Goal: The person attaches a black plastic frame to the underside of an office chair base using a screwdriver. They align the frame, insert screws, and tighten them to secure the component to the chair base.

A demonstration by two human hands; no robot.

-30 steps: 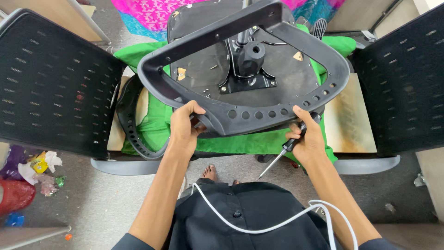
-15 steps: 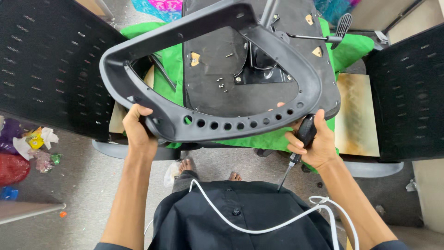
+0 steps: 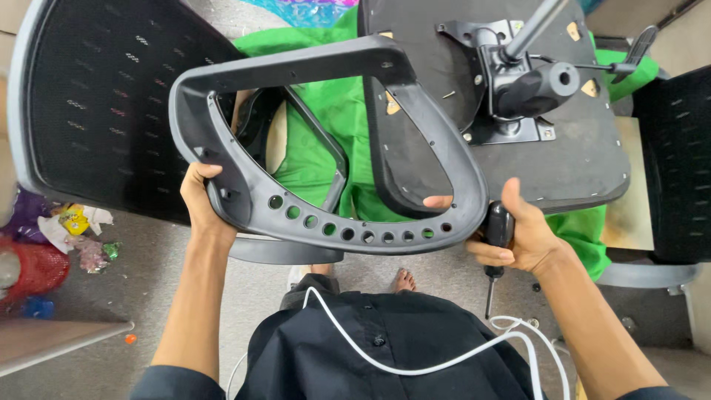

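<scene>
I hold a grey plastic chair frame (image 3: 296, 74), a big loop with a row of round holes along its near edge. My left hand (image 3: 198, 201) grips its left corner. My right hand (image 3: 518, 235) grips its right corner and also holds a black-handled screwdriver (image 3: 495, 244) pointing down. Beyond the frame, an upturned black seat pan (image 3: 578, 155) with a metal mechanism and lever (image 3: 518, 81) lies on a green cloth (image 3: 326, 126).
A black mesh chair back (image 3: 96, 104) stands at the left, another black mesh panel (image 3: 678, 163) at the right. A second black armrest loop (image 3: 326, 159) lies on the green cloth. Litter and a red basket (image 3: 29, 267) sit at the lower left floor. A white cable (image 3: 415, 363) crosses my dark shirt.
The grey frame has been lifted off the seat pan and shifted left and toward me. Both hands kept their grip, and the view moved closer.
</scene>
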